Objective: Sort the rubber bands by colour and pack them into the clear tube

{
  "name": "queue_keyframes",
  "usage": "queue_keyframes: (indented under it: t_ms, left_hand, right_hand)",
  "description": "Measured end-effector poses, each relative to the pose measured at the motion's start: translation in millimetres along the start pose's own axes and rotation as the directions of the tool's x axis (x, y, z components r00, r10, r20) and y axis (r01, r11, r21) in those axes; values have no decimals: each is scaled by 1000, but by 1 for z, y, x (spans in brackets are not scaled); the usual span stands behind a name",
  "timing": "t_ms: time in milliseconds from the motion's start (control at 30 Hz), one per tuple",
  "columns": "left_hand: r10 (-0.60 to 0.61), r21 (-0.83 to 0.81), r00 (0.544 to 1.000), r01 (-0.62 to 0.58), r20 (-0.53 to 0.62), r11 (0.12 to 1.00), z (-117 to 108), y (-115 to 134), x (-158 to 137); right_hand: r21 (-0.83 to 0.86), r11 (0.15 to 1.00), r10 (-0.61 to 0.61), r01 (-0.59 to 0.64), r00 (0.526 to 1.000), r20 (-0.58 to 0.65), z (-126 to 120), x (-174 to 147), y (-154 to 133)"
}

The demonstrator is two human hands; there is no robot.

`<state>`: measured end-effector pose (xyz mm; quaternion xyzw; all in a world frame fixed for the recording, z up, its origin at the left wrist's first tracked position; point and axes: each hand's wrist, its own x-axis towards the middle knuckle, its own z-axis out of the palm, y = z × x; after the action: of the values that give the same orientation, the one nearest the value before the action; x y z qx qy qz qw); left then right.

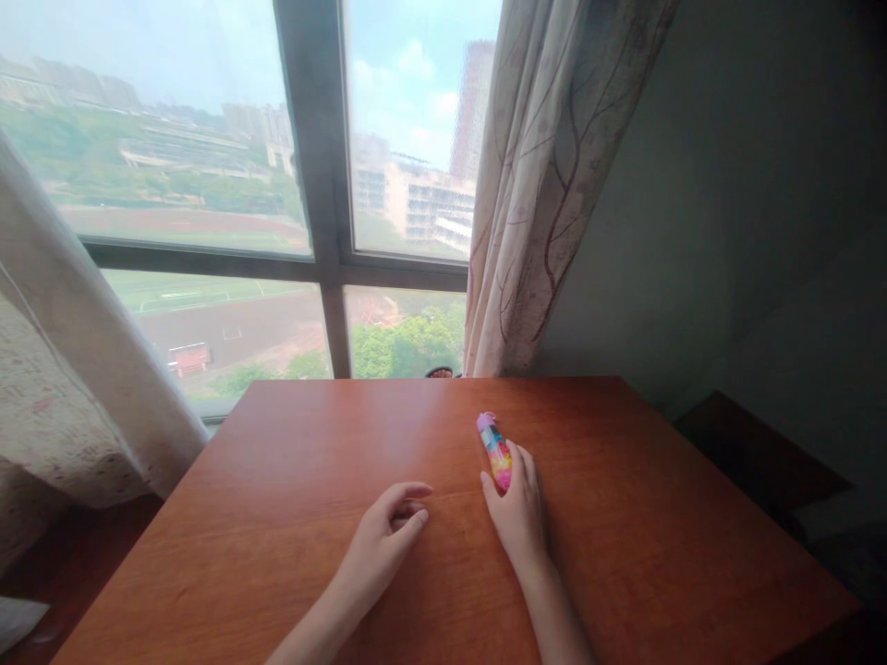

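Observation:
A small clear tube-shaped bottle [493,450] with a lilac cap and cord loop, its contents blue, yellow and pink, lies on the wooden table [277,517]. Its capped end points away from me, toward the window. My right hand [518,503] has its thumb on the left of the bottle's near pink end and its fingers on the right, closed around that end. To the left, my left hand [394,524] hovers over or rests on the tabletop, fingers loosely curved and thumb apart, with nothing in it. Part of the bottle's near end is hidden by the right hand.
Beyond the table's far edge stands a window [329,268] with a dark frame. Patterned curtains hang at the right [533,203] and left [83,342]. A dark flat-topped piece of furniture [762,453] stands right of the table. A round dark-rimmed object [441,373] peeks above the far edge.

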<state>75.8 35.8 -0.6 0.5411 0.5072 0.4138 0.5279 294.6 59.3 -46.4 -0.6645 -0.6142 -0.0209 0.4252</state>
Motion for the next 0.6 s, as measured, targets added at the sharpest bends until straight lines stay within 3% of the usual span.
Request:
queue_keyframes:
  t_ms: [400, 500, 600]
  left_hand:
    - [2, 34, 1000, -3, 3, 999, 0, 2, 0]
    - [12, 38, 1000, -13, 4, 999, 0, 3, 0]
    - [66, 29, 998, -66, -7, 997, 2, 2, 0]
  right_hand:
    - [33, 999, -5, 7, 998, -61, -6, 3, -5]
    - [70, 997, -29, 38, 992, -122, -15, 4, -20]
    - [181, 977, -97, 112, 991, -89, -18, -1, -47]
